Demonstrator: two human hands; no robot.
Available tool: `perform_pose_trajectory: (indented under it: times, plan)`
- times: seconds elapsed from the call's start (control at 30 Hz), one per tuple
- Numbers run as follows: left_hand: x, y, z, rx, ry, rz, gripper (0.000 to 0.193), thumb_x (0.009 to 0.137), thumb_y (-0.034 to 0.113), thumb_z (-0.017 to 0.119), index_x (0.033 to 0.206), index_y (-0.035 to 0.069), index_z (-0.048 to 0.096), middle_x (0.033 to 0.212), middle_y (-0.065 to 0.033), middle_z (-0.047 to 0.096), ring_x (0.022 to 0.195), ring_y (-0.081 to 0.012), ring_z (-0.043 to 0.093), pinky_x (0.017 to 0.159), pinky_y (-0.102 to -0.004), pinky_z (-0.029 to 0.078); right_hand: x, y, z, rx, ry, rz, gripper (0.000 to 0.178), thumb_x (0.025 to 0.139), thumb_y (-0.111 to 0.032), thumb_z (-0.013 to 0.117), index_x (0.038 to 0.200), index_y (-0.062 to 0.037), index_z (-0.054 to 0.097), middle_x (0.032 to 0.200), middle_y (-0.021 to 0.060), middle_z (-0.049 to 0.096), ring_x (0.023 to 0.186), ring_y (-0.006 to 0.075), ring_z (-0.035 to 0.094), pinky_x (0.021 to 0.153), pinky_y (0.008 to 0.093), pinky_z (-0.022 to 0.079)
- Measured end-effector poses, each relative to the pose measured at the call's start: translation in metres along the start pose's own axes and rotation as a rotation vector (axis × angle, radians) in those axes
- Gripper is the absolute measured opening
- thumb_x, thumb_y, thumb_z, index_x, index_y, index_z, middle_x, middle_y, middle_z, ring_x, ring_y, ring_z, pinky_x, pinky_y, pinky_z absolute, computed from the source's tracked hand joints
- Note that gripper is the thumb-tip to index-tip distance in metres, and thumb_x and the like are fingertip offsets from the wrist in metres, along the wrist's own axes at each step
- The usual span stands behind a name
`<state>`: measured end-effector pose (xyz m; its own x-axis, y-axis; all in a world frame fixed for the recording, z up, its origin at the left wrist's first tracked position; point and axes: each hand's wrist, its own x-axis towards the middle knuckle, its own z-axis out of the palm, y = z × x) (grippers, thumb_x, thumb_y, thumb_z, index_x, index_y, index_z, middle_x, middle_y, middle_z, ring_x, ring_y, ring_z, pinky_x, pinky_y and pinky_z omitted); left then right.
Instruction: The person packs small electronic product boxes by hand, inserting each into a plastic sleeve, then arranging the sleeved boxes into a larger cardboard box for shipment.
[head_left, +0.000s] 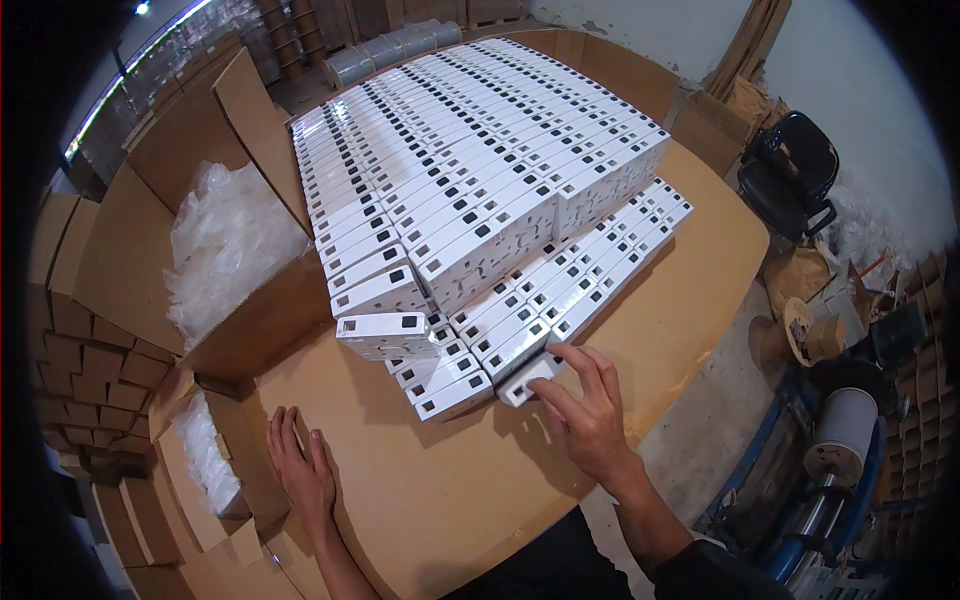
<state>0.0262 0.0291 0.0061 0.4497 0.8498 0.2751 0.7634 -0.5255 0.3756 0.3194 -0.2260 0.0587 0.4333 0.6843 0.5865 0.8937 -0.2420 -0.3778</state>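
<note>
1. The room is a warehouse corner: a pale wall behind, a black chair (790,170) at the right, a white spool (843,432) on a blue machine lower right, and flattened cartons stacked along the left edge.
2. The counter (640,330) is a broad sheet of brown cardboard, flat and dry, so a box should slide across it without much drag.
3. Two open cartons sit at the left, the big carton (150,250) and a smaller one (215,490) below it, both holding clear plastic bags (230,240).
4. The stack (470,170) of slim white boxes covers the middle of the counter in tight rows, several layers high behind and stepping down to a low layer in front.
5. The right hand (585,405) has its grip spread open, fingertips resting on one box (525,380) at the front corner of the low layer, touching its neighbours.
6. That box looks light, stiff and smooth-skinned, probably thin card that dents at the corners. I would take it by its long sides, thumb on one and fingers on the other; whether it is full I cannot tell from here.
7. The left hand (300,470) lies flat and open on the counter, holding nothing, well apart from the stack.
8. One tilted box (388,333) juts out from the front row, liable to slip.
</note>
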Motion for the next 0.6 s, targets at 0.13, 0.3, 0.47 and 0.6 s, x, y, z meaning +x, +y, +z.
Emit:
perform_pose_trajectory:
  times: [0.13,0.3,0.47,0.6]
  plan:
    - [-0.001,0.000,0.001,-0.013,0.012,0.011,0.044,0.103,0.021,0.054,0.144,0.004,0.054,0.155,-0.0182,0.046,0.147,-0.0390,0.036,0.122,-0.0501,0.028,-0.013,0.010,-0.002,-0.025,-0.036,-0.028,0.033,0.075,-0.001,0.075,0.107,-0.0093,0.073,0.128,0.0093,0.064,0.120,0.0321,0.057,0.099,0.0426,0.046]
    - [-0.003,0.004,0.001,-0.035,0.017,0.006,0.044,0.102,0.019,0.057,0.143,0.004,0.055,0.154,-0.0186,0.047,0.147,-0.0401,0.036,0.121,-0.0499,0.030,-0.018,0.011,-0.014,-0.104,-0.083,-0.060,0.034,0.076,-0.004,0.076,0.109,-0.0117,0.073,0.118,0.0032,0.065,0.114,0.0293,0.059,0.093,0.0418,0.048]
    - [-0.008,-0.001,-0.008,-0.173,0.015,0.038,0.039,0.097,0.013,0.060,0.135,0.003,0.058,0.149,-0.0188,0.050,0.141,-0.0398,0.043,0.118,-0.0489,0.034,-0.013,-0.028,-0.028,-0.136,-0.200,-0.019,0.042,0.074,-0.004,0.077,0.114,-0.0149,0.071,0.111,0.0037,0.063,0.110,0.0284,0.059,0.089,0.0429,0.049]
    - [-0.011,0.006,-0.010,-0.269,0.004,0.007,0.036,0.095,0.009,0.061,0.131,0.003,0.060,0.144,-0.0182,0.052,0.136,-0.0391,0.047,0.115,-0.0478,0.038,-0.004,-0.062,-0.029,-0.114,-0.356,0.010,0.048,0.075,-0.004,0.078,0.121,-0.0172,0.068,0.111,0.0044,0.061,0.098,0.0253,0.064,0.081,0.0419,0.053]
